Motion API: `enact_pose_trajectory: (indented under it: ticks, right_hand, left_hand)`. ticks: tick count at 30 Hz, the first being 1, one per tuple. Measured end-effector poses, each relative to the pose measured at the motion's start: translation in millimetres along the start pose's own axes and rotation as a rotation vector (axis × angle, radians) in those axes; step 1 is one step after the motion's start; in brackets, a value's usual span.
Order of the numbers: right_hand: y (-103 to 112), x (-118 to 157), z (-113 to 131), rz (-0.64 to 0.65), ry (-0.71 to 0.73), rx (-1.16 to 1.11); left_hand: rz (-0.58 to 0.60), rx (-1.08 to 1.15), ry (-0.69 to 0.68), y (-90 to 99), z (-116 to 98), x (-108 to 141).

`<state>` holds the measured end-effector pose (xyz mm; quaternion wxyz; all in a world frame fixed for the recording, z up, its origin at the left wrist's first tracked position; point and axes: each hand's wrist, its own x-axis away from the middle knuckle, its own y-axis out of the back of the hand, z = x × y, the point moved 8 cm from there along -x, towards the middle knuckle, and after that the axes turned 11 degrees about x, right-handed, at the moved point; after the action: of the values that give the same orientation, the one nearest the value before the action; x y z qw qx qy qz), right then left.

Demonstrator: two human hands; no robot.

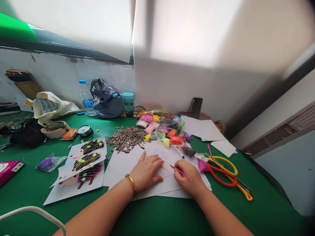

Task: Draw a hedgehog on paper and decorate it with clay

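Head view: right hand (189,183) has a pink stick (186,176) pinched in its fingers, tip near the peach patch (165,167) on the white paper (174,157), left hand (147,172) lies flat, fingers apart, seed pile (128,137) just beyond

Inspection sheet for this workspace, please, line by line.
Surface: green tabletop, crowded.
Job's things: partly coloured drawing on white paper; slim pink tool.
Clutter: striped seeds, coloured packets, hedgehog pictures, blue-grey bag.
Grippers: bare hands; left hand spread on the paper, right hand holding the pink tool.
Cables: white cord or tube, lower left, one end out of view.
Surroundings: pale hanging blind behind the table; other people, nothing seen.
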<state>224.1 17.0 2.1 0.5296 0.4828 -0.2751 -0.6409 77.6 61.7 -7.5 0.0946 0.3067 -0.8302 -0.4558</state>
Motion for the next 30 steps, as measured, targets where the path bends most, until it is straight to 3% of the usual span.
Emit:
enact_pose_trajectory:
  ticks: [9, 30]
  right_hand:
    - [-7.2, -1.0, -1.9, 0.085, 0.01, 0.004]
    - [-13.3, -1.5, -4.2, 0.08, 0.032, 0.028]
  left_hand:
    - [0.005, 0.014, 0.01, 3.2, -1.8, -0.7]
    - [0.005, 0.008, 0.013, 3.4, -0.8, -0.6]
